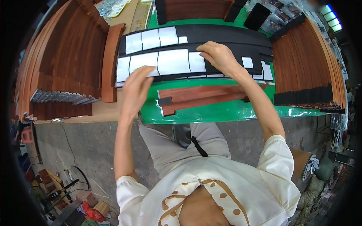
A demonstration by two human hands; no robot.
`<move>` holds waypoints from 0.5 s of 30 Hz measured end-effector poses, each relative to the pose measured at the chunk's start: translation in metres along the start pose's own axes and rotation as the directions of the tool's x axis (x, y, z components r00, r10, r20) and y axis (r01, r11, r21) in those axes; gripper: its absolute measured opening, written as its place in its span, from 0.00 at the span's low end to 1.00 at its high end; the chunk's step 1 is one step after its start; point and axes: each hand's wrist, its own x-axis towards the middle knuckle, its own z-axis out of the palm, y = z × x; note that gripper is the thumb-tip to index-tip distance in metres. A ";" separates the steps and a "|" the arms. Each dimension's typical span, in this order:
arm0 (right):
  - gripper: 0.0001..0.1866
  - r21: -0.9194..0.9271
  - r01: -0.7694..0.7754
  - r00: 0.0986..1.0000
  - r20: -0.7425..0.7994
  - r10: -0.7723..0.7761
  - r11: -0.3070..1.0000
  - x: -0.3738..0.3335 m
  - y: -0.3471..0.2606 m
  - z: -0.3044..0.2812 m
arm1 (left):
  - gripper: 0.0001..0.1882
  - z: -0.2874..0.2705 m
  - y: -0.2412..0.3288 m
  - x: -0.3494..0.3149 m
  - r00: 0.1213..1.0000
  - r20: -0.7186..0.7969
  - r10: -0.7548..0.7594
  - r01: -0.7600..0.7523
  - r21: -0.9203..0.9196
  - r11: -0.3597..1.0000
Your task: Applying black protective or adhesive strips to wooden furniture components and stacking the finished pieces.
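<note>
Two long black sheets lie one behind the other across the green tabletop, with rows of white rectangular pieces on them. Over the left part of the front row is my left hand, its fingers slightly bent and its thumb apart, with nothing visible between them. My right hand hovers above the black sheets, beyond the row's right end. Its thumb and forefinger are pinched together; anything between them is too small to make out. Nearer me lie reddish-brown wood-look strips, one with a dark patch on its left end.
Tall stacks of brown boards stand at the left, and more boards at the right. Another stack is at the back. A black phone-like slab rests near clear plastic packets. The green tabletop's front edge faces my lap.
</note>
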 end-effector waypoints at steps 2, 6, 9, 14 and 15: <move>0.12 -0.188 0.093 0.987 0.143 -0.067 0.978 0.012 0.023 0.017 | 0.17 0.016 -0.013 0.031 0.948 0.269 0.171 -0.214 0.138 0.967; 0.05 -0.313 0.163 0.972 0.213 -0.098 0.936 0.022 0.047 0.035 | 0.18 0.067 -0.021 0.072 0.822 0.413 0.393 -0.469 0.098 0.878; 0.04 -0.361 0.296 0.943 0.256 -0.211 0.884 0.028 0.052 0.039 | 0.19 0.082 -0.025 0.082 0.752 0.563 0.343 -0.484 0.118 0.867; 0.04 -0.369 0.426 0.897 0.289 -0.334 0.826 0.034 0.065 0.044 | 0.15 0.084 -0.027 0.079 0.792 0.452 0.409 -0.519 0.147 0.842; 0.04 -0.357 0.367 0.926 0.234 -0.298 0.859 0.035 0.069 0.043 | 0.15 0.084 -0.026 0.079 0.791 0.455 0.409 -0.520 0.148 0.841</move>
